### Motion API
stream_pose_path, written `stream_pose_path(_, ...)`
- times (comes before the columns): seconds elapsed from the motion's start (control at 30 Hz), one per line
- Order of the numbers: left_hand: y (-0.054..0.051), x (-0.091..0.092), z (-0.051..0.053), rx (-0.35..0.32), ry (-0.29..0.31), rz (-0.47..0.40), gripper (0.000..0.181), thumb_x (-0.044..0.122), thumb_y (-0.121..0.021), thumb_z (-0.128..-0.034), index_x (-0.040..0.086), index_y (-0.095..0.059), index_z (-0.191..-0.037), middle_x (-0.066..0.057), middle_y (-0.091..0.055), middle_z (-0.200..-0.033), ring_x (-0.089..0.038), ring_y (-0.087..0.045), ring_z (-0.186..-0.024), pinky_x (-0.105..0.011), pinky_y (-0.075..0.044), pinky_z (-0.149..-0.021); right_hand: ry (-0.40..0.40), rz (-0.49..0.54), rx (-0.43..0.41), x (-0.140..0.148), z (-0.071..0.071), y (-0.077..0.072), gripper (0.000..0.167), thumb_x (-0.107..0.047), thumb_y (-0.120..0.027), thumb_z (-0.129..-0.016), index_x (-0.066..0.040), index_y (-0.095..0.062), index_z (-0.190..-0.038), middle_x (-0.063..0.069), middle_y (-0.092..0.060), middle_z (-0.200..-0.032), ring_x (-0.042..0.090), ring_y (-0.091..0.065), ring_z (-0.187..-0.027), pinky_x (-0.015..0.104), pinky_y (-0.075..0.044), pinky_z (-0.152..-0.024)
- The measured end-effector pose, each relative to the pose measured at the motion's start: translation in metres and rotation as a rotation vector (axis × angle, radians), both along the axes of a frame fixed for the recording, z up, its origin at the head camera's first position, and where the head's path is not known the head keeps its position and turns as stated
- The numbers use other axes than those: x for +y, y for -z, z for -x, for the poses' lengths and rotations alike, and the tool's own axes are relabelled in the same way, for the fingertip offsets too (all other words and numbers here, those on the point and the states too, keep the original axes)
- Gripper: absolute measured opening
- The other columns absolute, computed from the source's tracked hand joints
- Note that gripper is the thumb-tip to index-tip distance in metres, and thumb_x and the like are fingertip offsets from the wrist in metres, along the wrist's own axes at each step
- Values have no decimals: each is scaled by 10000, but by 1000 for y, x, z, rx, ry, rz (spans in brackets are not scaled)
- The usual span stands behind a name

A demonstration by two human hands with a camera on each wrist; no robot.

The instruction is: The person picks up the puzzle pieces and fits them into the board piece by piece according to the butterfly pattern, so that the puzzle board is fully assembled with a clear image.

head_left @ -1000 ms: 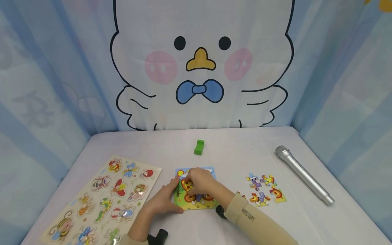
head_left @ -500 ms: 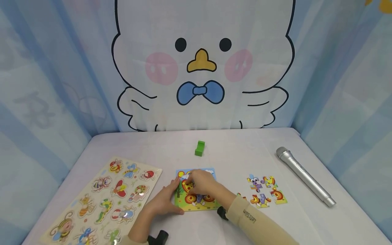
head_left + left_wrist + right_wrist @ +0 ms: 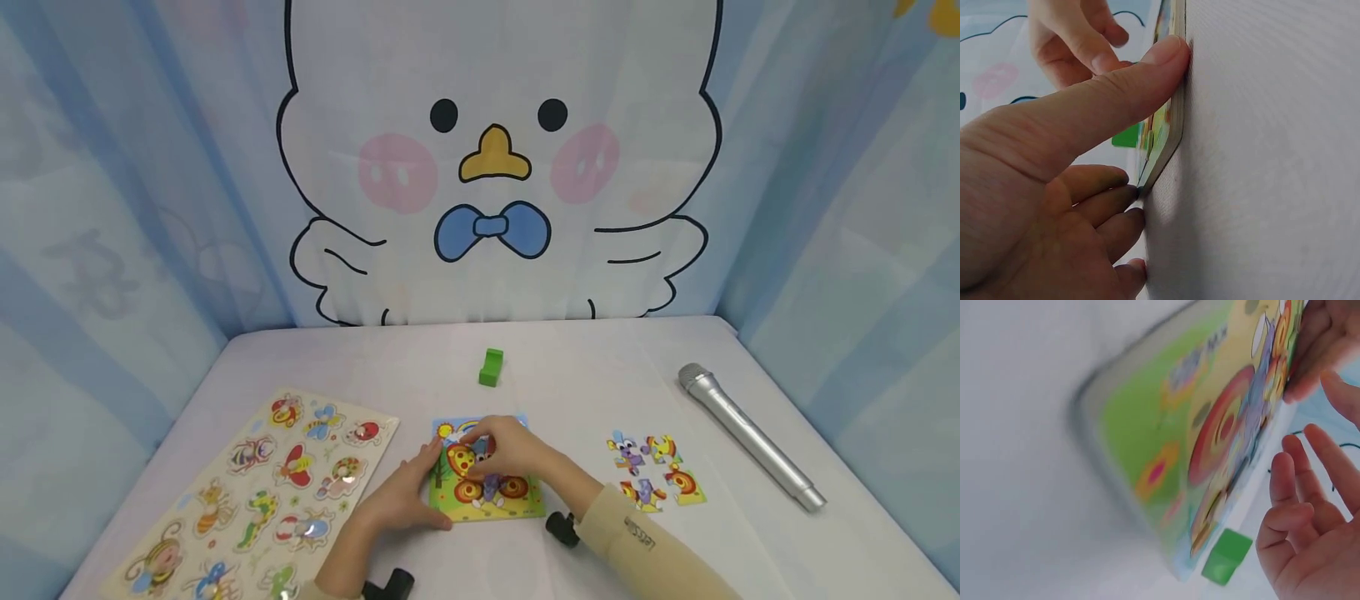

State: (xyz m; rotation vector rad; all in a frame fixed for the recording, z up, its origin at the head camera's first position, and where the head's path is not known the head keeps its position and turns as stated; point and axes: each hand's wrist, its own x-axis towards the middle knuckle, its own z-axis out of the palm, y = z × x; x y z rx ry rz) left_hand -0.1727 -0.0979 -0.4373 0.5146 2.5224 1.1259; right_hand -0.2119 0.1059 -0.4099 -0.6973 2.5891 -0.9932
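A small cartoon jigsaw puzzle board (image 3: 517, 510) with a yellow and purple picture lies in the middle of the table. Its near left corner is steadied by my left hand (image 3: 401, 498): the thumb (image 3: 1163, 51) presses the near edge and the extended fingers touch the left side. Over the upper middle of the board hovers my right hand (image 3: 512, 450), with thumb and index finger apart and nothing seen between them. Part of the picture is hidden beneath it. In the right wrist view, the right hand's fingers (image 3: 1319, 469) are loosely bent, clear of the board's surface.
Several loose puzzle pieces (image 3: 628, 452) lie right of the board. A silver microphone (image 3: 752, 437) rests at far right. A large insect puzzle board (image 3: 281, 517) covers the left side. A green block (image 3: 491, 367) stands behind the small board.
My right hand has drawn slightly right, and its fingers have spread apart, uncovering more of the picture's middle. The right sleeve now covers one loose piece. My left hand keeps its place.
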Motion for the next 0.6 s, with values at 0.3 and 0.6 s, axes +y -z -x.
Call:
stream_pose_path(0.3,0,3,-2,-9,-19,14,1075,225,-849,-579,-4,-232,-1430,-181,-187,-1486,-382,-149,-1351,-545,-97,-1090,15,64,95,42,-8,-5,375,-171,-738,-764,-50,-645,-1107,66,-629,-1039,220,-539,-869,300,-464,-692)
stream_pose_path(0.6,2,2,-2,2,-23,20,1075,228,-848,-580,3,-233,-1432,-177,-189,-1486,-371,-157,-1352,-540,-109,-1091,109,42,121,95,-17,-3,373,-169,-735,-763,-66,-640,-1109,52,-628,-1069,213,-523,-878,309,-457,-689)
